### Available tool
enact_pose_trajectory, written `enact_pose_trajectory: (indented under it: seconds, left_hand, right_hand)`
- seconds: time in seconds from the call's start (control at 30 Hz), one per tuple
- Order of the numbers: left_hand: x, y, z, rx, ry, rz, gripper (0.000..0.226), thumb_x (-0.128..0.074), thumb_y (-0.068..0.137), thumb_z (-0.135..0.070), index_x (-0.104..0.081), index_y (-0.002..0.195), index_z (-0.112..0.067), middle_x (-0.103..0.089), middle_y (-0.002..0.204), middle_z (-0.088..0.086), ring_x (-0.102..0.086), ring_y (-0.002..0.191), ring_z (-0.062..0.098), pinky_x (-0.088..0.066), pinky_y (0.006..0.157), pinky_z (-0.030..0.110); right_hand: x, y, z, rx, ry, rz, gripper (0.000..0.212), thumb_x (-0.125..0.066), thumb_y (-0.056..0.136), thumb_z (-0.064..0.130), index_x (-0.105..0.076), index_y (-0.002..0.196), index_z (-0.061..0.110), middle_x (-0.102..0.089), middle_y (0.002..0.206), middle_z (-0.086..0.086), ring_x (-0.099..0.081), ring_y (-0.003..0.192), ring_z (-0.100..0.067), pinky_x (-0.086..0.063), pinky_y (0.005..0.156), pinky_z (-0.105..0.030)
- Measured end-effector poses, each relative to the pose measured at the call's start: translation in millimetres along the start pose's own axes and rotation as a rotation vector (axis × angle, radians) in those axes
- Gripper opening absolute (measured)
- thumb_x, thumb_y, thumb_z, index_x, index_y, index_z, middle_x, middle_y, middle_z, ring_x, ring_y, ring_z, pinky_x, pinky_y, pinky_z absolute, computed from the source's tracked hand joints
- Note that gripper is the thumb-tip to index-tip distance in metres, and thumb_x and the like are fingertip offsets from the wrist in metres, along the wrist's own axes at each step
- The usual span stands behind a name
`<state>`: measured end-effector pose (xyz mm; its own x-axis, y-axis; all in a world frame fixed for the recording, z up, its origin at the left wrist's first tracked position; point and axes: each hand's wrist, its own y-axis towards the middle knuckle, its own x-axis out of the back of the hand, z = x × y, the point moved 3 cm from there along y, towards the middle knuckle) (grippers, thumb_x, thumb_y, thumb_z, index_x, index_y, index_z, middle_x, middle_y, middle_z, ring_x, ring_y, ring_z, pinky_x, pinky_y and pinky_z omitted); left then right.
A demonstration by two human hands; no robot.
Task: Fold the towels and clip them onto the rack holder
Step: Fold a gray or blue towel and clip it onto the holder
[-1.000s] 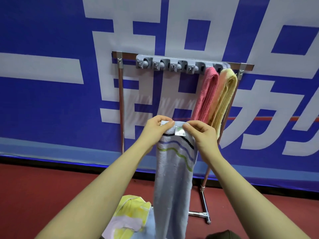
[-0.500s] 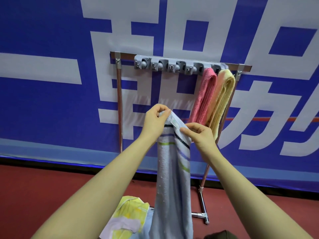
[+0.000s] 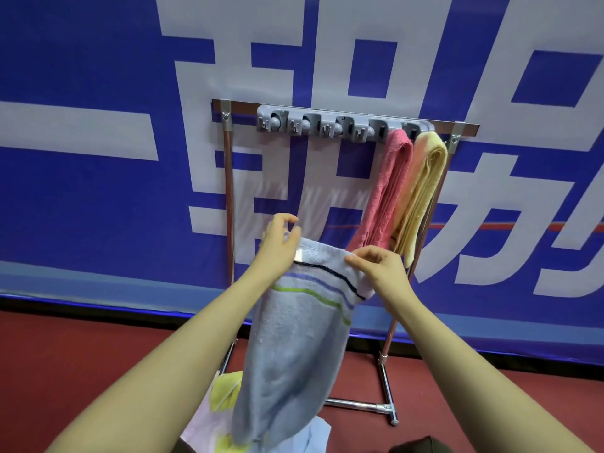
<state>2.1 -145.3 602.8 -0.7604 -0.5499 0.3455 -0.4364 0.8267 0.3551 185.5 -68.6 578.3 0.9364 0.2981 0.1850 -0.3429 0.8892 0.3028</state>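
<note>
While my left hand (image 3: 277,246) pinches one top corner of the pale blue terry towel with the black, blue and green stripes (image 3: 294,341), my right hand (image 3: 379,266) pinches the other end of that top edge, so the cloth hangs stretched between them in front of the chrome floor rack (image 3: 228,191). Folding is the step I'm on, I'd say: the towel is narrow but not yet tight enough for a clip. Up on the rail, the grey plastic clip holder (image 3: 340,125) has its two rightmost slots taken by a folded pink towel (image 3: 389,188) and a folded yellow towel (image 3: 425,191), hanging side by side. Next I'll need to bring my hands together, bunch the top edge into a firm wad, then lift it to the free clip just left of the pink one and push it in. Down by the rack's foot, a heap of yellow-and-white towels (image 3: 222,397) waits on the red floor (image 3: 81,354).
</note>
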Motion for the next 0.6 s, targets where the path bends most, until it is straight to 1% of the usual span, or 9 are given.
enact_pose_trajectory:
  seconds: [0.03, 0.07, 0.13, 0.2, 0.27, 0.4, 0.47, 0.53, 0.6]
  left_hand:
    - [-2.3, -3.0, 1.1, -0.027, 0.077, 0.043, 0.022, -0.047, 0.096, -0.026, -0.046, 0.118, -0.027, -0.044, 0.119, -0.002, -0.041, 0.109, 0.017, -0.033, 0.095, 0.029]
    - [-4.7, -6.3, 1.0, -0.047, 0.147, 0.084, 0.025, -0.051, 0.094, -0.030, -0.048, 0.118, -0.031, -0.041, 0.117, -0.002, -0.036, 0.110, 0.017, -0.029, 0.099, 0.032]
    - [-9.2, -11.3, -2.0, -0.073, 0.228, 0.136, 0.029, -0.056, 0.091, -0.034, -0.052, 0.120, -0.034, -0.037, 0.110, -0.003, -0.032, 0.107, 0.016, -0.027, 0.100, 0.032]
    - [-13.2, -13.1, -6.2, -0.086, 0.243, 0.163, 0.028, -0.056, 0.091, -0.036, -0.054, 0.120, -0.036, -0.036, 0.107, -0.003, -0.032, 0.106, 0.015, -0.027, 0.101, 0.031]
    - [-16.9, -14.0, -11.0, -0.099, 0.224, 0.203, 0.024, -0.055, 0.092, -0.036, -0.056, 0.116, -0.041, -0.036, 0.106, -0.002, -0.033, 0.109, 0.017, -0.029, 0.102, 0.032]
    - [-20.6, -13.9, -14.7, -0.094, 0.093, 0.243, 0.026, -0.053, 0.093, -0.039, -0.051, 0.117, -0.049, -0.038, 0.112, -0.004, -0.036, 0.117, 0.019, -0.034, 0.107, 0.045]
    - [-22.2, -14.1, -14.7, -0.094, 0.071, 0.265, 0.019, -0.052, 0.093, -0.041, -0.055, 0.106, -0.054, -0.040, 0.108, -0.005, -0.039, 0.116, 0.017, -0.036, 0.106, 0.045]
    - [-24.5, -15.4, -15.2, -0.093, 0.060, 0.266, 0.011, -0.053, 0.093, -0.040, -0.060, 0.098, -0.047, -0.041, 0.107, -0.004, -0.041, 0.115, 0.017, -0.038, 0.104, 0.043]
    - [-28.1, -17.0, -17.1, -0.077, 0.027, 0.267, 0.009, -0.053, 0.093, -0.038, -0.060, 0.097, -0.041, -0.042, 0.106, -0.002, -0.043, 0.114, 0.017, -0.042, 0.101, 0.040]
  right_hand:
    - [-0.8, 1.3, 6.1, 0.029, 0.002, 0.000, 0.007, -0.072, 0.081, 0.009, -0.069, 0.080, 0.003, -0.065, 0.070, 0.003, -0.055, 0.060, 0.003, -0.043, 0.061, -0.011]
    - [-2.2, 1.7, 12.4, 0.064, -0.001, 0.008, 0.005, -0.072, 0.081, 0.008, -0.069, 0.078, 0.006, -0.066, 0.070, 0.005, -0.056, 0.061, 0.003, -0.044, 0.063, -0.011]
    - [-5.0, 0.3, 25.2, 0.139, -0.002, 0.029, 0.009, -0.071, 0.082, 0.005, -0.069, 0.076, 0.011, -0.066, 0.068, 0.009, -0.058, 0.064, 0.003, -0.045, 0.064, -0.011]
    - [-7.1, -2.1, 34.1, 0.195, 0.019, 0.055, 0.009, -0.069, 0.083, 0.005, -0.070, 0.077, 0.012, -0.068, 0.071, 0.009, -0.061, 0.069, 0.000, -0.047, 0.068, -0.013]
    - [-8.8, -4.2, 39.2, 0.223, 0.037, 0.083, 0.007, -0.069, 0.083, 0.006, -0.071, 0.079, 0.011, -0.070, 0.076, 0.007, -0.063, 0.075, -0.004, -0.049, 0.072, -0.016]
    - [-7.1, -6.8, 44.8, 0.257, 0.056, 0.110, 0.005, -0.069, 0.084, 0.007, -0.072, 0.082, 0.011, -0.071, 0.080, 0.004, -0.064, 0.080, -0.007, -0.050, 0.076, -0.019]
    - [-5.1, -7.8, 47.5, 0.266, 0.061, 0.106, 0.004, -0.069, 0.084, 0.007, -0.072, 0.083, 0.010, -0.071, 0.079, 0.005, -0.064, 0.078, -0.005, -0.049, 0.075, -0.018]
    - [-3.3, -9.2, 48.9, 0.277, 0.073, 0.096, 0.005, -0.069, 0.084, 0.007, -0.072, 0.082, 0.011, -0.071, 0.077, 0.005, -0.064, 0.077, -0.005, -0.050, 0.073, -0.017]
    - [-2.6, -10.7, 49.3, 0.281, 0.084, 0.089, 0.003, -0.070, 0.083, 0.008, -0.072, 0.082, 0.010, -0.071, 0.078, 0.003, -0.064, 0.076, -0.008, -0.051, 0.073, -0.019]
